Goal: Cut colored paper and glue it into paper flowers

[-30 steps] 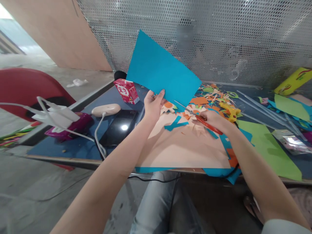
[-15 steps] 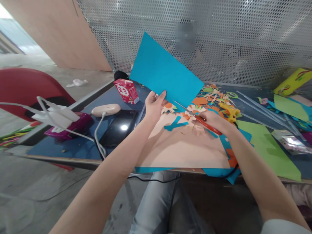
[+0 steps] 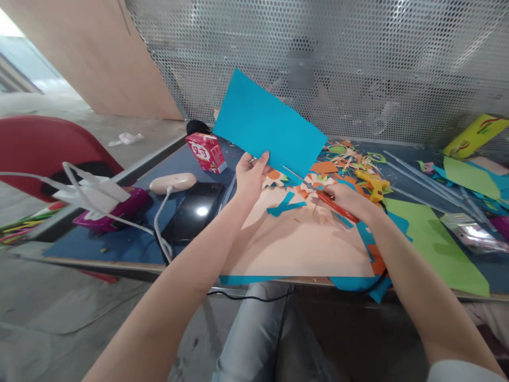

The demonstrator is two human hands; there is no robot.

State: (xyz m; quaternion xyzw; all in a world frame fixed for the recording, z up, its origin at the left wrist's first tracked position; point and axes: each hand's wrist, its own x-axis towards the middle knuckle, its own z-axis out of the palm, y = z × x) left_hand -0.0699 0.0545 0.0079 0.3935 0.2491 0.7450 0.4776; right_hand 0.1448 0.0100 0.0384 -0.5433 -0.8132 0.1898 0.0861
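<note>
My left hand (image 3: 253,172) pinches the lower edge of a blue sheet of paper (image 3: 270,119), thumb in front, holding it tilted up above the table. In my right hand (image 3: 344,197) is a pair of scissors (image 3: 332,201) with orange-red handles. Its blades meet the sheet's lower edge, right of my left hand; whether they are parted is hard to tell. Below lie blue paper strips (image 3: 285,203) and several peach paper flower shapes (image 3: 318,214), on a large peach sheet (image 3: 294,249).
A yellow glue gun (image 3: 373,184) and paper scraps (image 3: 345,154) lie to the right, beside a green sheet (image 3: 433,239). At left are a red box (image 3: 205,153), a black phone (image 3: 194,212) and a purple power strip (image 3: 115,209) with cables. A metal mesh panel (image 3: 397,69) stands behind.
The blue sheet's top edge has come down slightly and its right corner has shifted a little left. Both hands keep their grips, nearly in place.
</note>
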